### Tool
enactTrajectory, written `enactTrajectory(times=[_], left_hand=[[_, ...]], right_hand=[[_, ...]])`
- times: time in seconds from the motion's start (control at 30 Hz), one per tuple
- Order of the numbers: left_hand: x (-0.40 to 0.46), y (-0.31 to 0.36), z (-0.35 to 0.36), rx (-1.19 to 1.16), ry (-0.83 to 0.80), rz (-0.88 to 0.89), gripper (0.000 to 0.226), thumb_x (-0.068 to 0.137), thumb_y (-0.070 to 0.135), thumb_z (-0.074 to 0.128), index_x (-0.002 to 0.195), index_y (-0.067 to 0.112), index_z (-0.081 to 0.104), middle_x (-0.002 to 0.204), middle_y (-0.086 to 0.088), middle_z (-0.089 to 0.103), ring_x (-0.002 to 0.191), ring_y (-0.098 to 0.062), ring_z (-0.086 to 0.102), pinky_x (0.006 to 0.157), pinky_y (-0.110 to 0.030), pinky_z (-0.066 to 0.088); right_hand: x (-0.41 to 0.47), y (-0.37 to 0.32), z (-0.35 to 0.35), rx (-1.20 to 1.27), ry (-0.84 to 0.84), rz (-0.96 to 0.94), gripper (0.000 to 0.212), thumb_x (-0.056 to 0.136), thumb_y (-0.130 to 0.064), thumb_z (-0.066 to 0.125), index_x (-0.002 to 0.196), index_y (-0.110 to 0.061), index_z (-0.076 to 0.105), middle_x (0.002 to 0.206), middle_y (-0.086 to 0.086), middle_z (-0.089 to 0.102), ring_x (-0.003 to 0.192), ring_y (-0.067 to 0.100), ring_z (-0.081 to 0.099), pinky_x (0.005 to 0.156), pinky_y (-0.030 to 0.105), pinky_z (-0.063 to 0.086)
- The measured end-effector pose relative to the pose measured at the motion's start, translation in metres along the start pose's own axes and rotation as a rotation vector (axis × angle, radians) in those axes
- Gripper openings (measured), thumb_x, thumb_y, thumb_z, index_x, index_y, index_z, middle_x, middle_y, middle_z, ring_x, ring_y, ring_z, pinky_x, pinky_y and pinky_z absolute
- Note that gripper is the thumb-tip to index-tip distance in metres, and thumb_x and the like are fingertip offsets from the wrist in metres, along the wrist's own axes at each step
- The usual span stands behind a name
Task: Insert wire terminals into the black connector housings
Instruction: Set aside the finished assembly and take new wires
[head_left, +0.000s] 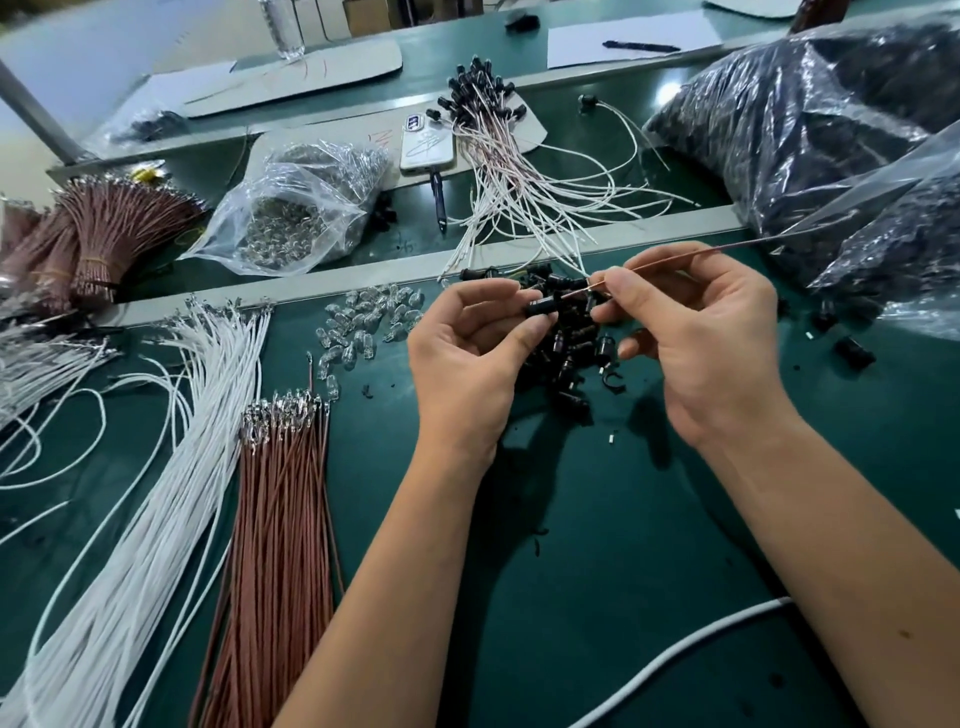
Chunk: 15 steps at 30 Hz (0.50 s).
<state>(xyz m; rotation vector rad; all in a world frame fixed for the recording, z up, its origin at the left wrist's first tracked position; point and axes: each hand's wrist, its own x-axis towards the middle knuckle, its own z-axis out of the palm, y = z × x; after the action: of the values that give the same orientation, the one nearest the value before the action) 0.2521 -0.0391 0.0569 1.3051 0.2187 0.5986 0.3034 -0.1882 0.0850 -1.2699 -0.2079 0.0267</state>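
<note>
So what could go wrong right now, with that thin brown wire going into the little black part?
The brown wire is thin and trails far past the right hand, so it might bend or snag on the plastic bag. The left hand pinches the black housing only at its fingertips, so it could slip into the loose housings below.

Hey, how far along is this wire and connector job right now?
Done: a bunch of wired housings lies at the back. In hand: the left hand pinches a black housing while the right hand feeds a brown wire toward it. Left: the loose housings, brown wires and white wires remain large, so most of the job looks unfinished.
</note>
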Motion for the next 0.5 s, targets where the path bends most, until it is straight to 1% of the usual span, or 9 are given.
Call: enactTrajectory(times=[0.1, 0.17, 0.27, 0.33, 0.43, 0.5], left_hand=[[-0.001, 0.0015, 0.0023, -0.023, -0.013, -0.004, 0.031, 0.078, -0.012, 0.079, 0.103, -0.001, 0.065, 0.098, -0.018, 0.076, 0.089, -0.028, 0.075, 0.084, -0.031, 0.06], [-0.0016, 0.0009, 0.0035, -0.033, -0.021, -0.009, 0.03, 0.078, -0.012, 0.079, 0.102, -0.001, 0.066, 0.098, -0.018, 0.076, 0.09, -0.028, 0.075, 0.084, -0.031, 0.06], [-0.0019, 0.0015, 0.0051, -0.034, -0.035, -0.012, 0.023, 0.078, -0.011, 0.079, 0.096, 0.0, 0.069, 0.097, -0.017, 0.077, 0.094, -0.04, 0.073, 0.087, -0.035, 0.06], [-0.0025, 0.0022, 0.0052, -0.03, -0.043, -0.013, 0.02, 0.078, -0.01, 0.079, 0.093, 0.0, 0.071, 0.096, -0.018, 0.076, 0.096, -0.046, 0.07, 0.091, -0.041, 0.059], [-0.0032, 0.0027, 0.0051, -0.031, -0.049, -0.028, 0.018, 0.078, -0.01, 0.079, 0.093, -0.002, 0.073, 0.097, -0.022, 0.075, 0.097, -0.051, 0.068, 0.094, -0.05, 0.057], [-0.0036, 0.0026, 0.0055, -0.032, -0.046, -0.044, 0.018, 0.079, -0.011, 0.078, 0.094, -0.003, 0.073, 0.094, -0.021, 0.075, 0.096, -0.051, 0.069, 0.092, -0.048, 0.057]], right_hand=[[0.0001, 0.001, -0.0002, -0.006, 0.003, 0.001, 0.016, 0.086, -0.005, 0.081, 0.087, -0.014, 0.069, 0.088, 0.015, 0.079, 0.068, 0.022, 0.074, 0.045, 0.022, 0.048], [-0.0004, 0.0024, 0.0002, -0.014, 0.0, 0.006, 0.017, 0.086, -0.004, 0.081, 0.086, -0.014, 0.068, 0.087, 0.016, 0.078, 0.065, 0.021, 0.073, 0.044, 0.022, 0.047], [-0.0004, 0.0035, 0.0004, -0.017, -0.009, 0.022, 0.017, 0.086, -0.004, 0.08, 0.087, -0.014, 0.067, 0.088, 0.016, 0.078, 0.063, 0.02, 0.072, 0.043, 0.022, 0.047], [0.0, 0.0037, -0.0003, -0.005, -0.016, 0.029, 0.016, 0.087, -0.004, 0.08, 0.088, -0.014, 0.067, 0.089, 0.014, 0.079, 0.062, 0.019, 0.071, 0.043, 0.022, 0.047], [0.0004, 0.0046, -0.0014, 0.002, -0.016, 0.041, 0.016, 0.088, -0.004, 0.079, 0.089, -0.014, 0.067, 0.09, 0.013, 0.079, 0.06, 0.017, 0.069, 0.043, 0.021, 0.046], [0.0006, 0.0057, -0.0015, 0.013, -0.017, 0.051, 0.015, 0.088, -0.004, 0.078, 0.089, -0.014, 0.067, 0.09, 0.013, 0.079, 0.059, 0.017, 0.068, 0.043, 0.02, 0.045]])
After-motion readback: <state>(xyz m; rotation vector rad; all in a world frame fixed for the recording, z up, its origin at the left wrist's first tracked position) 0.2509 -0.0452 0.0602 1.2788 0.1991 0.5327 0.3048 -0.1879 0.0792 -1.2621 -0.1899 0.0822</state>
